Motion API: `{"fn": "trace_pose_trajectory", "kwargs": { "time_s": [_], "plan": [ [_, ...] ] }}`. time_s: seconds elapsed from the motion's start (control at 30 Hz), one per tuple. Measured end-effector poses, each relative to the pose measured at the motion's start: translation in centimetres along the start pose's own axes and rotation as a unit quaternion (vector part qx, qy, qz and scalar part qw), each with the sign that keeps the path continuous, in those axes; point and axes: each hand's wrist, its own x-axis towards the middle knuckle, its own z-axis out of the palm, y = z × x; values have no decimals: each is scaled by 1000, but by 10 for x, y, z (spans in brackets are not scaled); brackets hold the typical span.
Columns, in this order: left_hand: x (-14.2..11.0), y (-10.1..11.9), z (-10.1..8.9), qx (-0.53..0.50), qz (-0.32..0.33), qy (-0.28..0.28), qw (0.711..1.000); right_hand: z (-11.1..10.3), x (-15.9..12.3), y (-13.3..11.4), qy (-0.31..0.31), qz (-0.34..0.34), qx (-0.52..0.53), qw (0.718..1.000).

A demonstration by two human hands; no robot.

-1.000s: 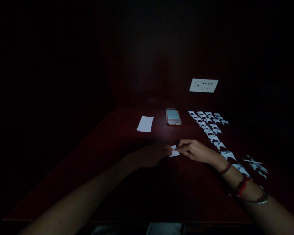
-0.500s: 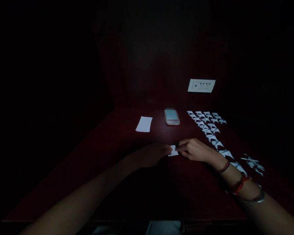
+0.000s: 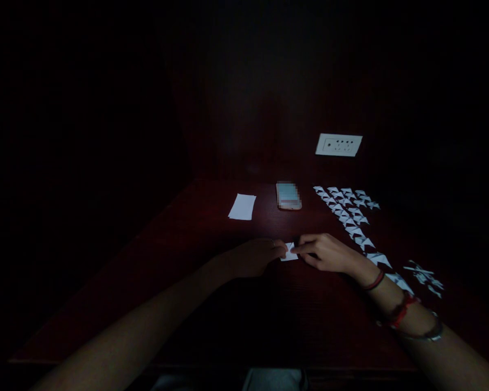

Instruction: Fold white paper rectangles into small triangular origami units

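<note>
A small folded piece of white paper (image 3: 290,254) lies on the dark red table between my hands. From the left, my left hand (image 3: 257,257) pinches the paper's edge between thumb and fingers. My right hand (image 3: 324,252) meets it from the other side, its index fingertip on the paper's right part and the fingers bent and close together. Part of the paper is hidden under the fingertips. Beyond my right forearm run rows of folded white paper shapes (image 3: 344,217), with larger ones nearest the wrist.
A stack of white paper sheets (image 3: 242,207) lies back left of the hands. To its right is a phone (image 3: 288,196) with a blurred screen. Thin paper scraps (image 3: 426,276) lie at the right. A white socket plate (image 3: 339,145) is on the back wall.
My right index finger stretches out a little further over the paper, and a diagonal crease line shows on it. Both hands stay in place; the view shifts slightly.
</note>
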Motion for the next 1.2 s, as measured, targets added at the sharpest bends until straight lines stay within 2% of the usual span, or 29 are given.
{"fn": "trace_pose_trajectory", "kwargs": {
  "time_s": [0.63,0.83,1.03,1.2],
  "plan": [
    [0,-5,3,47,14,-13,999,-3,0,5,-15,2,-24,1000],
    [-3,-6,2,54,13,-6,998,-4,-5,11,18,46,-14,999],
    [-2,-6,-1,72,19,4,997,-3,-3,8,-6,9,9,1000],
    [-1,-3,0,105,-1,5,994,-3,-2,8,-16,7,10,1000]
  ]
}}
